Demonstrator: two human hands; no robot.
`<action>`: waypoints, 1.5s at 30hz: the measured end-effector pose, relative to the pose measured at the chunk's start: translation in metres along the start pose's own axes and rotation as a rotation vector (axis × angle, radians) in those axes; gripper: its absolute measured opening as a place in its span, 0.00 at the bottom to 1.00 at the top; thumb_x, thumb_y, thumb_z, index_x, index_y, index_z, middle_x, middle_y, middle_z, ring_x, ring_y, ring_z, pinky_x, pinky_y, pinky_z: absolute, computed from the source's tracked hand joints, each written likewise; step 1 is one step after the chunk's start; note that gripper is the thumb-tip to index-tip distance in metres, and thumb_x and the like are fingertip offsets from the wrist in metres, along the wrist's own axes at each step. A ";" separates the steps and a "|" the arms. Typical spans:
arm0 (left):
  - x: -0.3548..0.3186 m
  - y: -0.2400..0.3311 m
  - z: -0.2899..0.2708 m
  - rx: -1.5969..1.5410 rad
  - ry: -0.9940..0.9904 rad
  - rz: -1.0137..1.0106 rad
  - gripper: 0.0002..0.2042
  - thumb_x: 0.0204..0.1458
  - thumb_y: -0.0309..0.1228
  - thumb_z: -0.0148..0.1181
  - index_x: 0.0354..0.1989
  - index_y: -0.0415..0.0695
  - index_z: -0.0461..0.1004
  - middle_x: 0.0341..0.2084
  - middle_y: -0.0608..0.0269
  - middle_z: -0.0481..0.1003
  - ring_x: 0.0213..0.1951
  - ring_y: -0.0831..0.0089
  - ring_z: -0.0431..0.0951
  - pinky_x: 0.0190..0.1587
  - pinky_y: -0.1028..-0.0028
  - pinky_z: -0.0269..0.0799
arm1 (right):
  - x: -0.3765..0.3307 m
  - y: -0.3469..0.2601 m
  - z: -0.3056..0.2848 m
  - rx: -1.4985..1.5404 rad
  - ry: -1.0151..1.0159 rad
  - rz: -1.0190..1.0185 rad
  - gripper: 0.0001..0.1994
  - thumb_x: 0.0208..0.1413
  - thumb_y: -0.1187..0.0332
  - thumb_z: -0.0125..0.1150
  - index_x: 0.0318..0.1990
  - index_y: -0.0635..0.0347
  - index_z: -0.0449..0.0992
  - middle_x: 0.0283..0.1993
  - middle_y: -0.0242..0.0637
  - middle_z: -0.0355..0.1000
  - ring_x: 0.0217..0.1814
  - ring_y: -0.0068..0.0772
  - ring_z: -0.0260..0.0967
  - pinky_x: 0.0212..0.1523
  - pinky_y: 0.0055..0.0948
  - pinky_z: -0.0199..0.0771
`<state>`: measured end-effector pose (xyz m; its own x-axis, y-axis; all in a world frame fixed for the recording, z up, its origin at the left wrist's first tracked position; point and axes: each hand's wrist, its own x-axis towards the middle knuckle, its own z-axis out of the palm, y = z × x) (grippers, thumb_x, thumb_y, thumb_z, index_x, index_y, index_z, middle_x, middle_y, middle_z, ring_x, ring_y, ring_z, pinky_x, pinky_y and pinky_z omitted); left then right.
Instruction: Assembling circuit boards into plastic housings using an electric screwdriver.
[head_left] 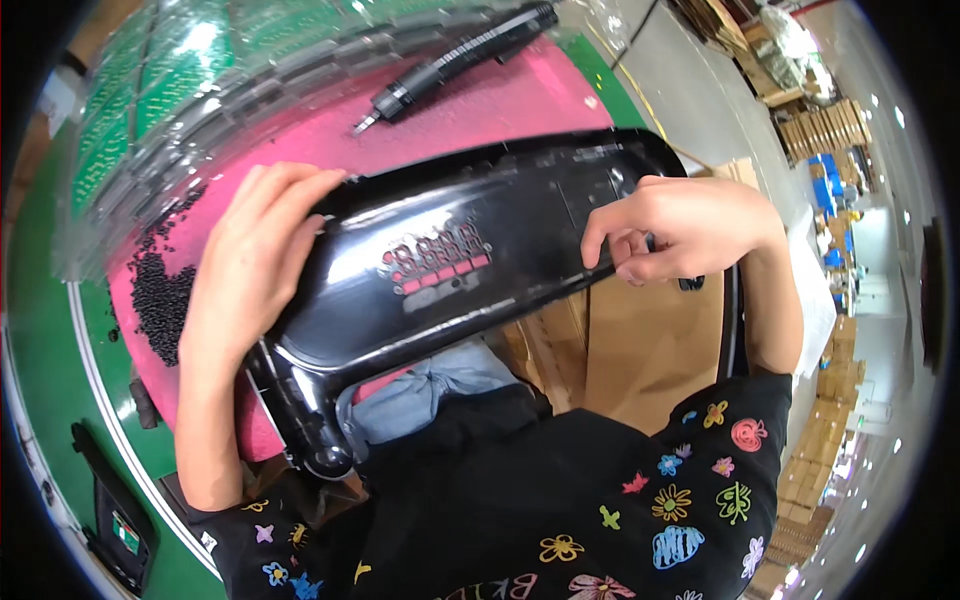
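Note:
A long, glossy black plastic housing (pixel 520 220) lies across my lap and the near part of the pink mat. Digit-shaped cutouts and a row of slots pierce its middle. My left hand (pixel 255 250) grips the left end, its fingers over the far edge. Above the right end, my right hand (pixel 690 228) is closed with curled fingers; whatever is between them is too small or hidden to make out. A black electric screwdriver (pixel 455 62) rests beyond the housing on the mat, its bit pointing left.
Small black screws (pixel 160 305) lie heaped on the pink mat (pixel 330 140) at the left. Clear plastic trays (pixel 160 130) with green circuit boards stand at the far left. Another black part (pixel 115 510) sits lower left on the green table. An open cardboard box (pixel 655 345) is below the right hand.

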<state>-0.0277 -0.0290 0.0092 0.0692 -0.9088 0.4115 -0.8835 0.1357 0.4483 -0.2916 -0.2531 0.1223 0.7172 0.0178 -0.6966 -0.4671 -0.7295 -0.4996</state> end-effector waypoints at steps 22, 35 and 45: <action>0.002 0.006 0.000 0.039 -0.061 -0.071 0.18 0.51 0.16 0.58 0.52 0.37 0.74 0.44 0.53 0.71 0.48 0.55 0.74 0.52 0.64 0.69 | -0.017 0.034 0.033 0.078 0.077 0.026 0.08 0.49 0.76 0.61 0.35 0.64 0.69 0.28 0.39 0.73 0.32 0.37 0.74 0.33 0.32 0.72; -0.011 -0.002 -0.011 0.281 0.021 -0.200 0.08 0.41 0.29 0.59 0.25 0.39 0.69 0.26 0.53 0.71 0.33 0.53 0.75 0.37 0.58 0.69 | 0.080 -0.019 -0.019 -0.357 1.026 -0.416 0.16 0.54 0.81 0.51 0.51 0.62 0.68 0.44 0.43 0.70 0.47 0.44 0.71 0.50 0.36 0.72; -0.010 -0.005 -0.016 0.198 0.007 -0.201 0.09 0.42 0.30 0.61 0.29 0.38 0.70 0.28 0.52 0.72 0.36 0.50 0.76 0.37 0.56 0.72 | 0.201 0.012 -0.154 -0.841 1.301 -0.238 0.29 0.51 0.78 0.58 0.63 0.51 0.66 0.63 0.42 0.66 0.64 0.48 0.64 0.62 0.45 0.68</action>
<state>-0.0167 -0.0146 0.0161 0.2547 -0.9066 0.3364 -0.9251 -0.1271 0.3577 -0.0740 -0.3636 0.0553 0.8736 -0.0725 0.4813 -0.1898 -0.9613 0.1997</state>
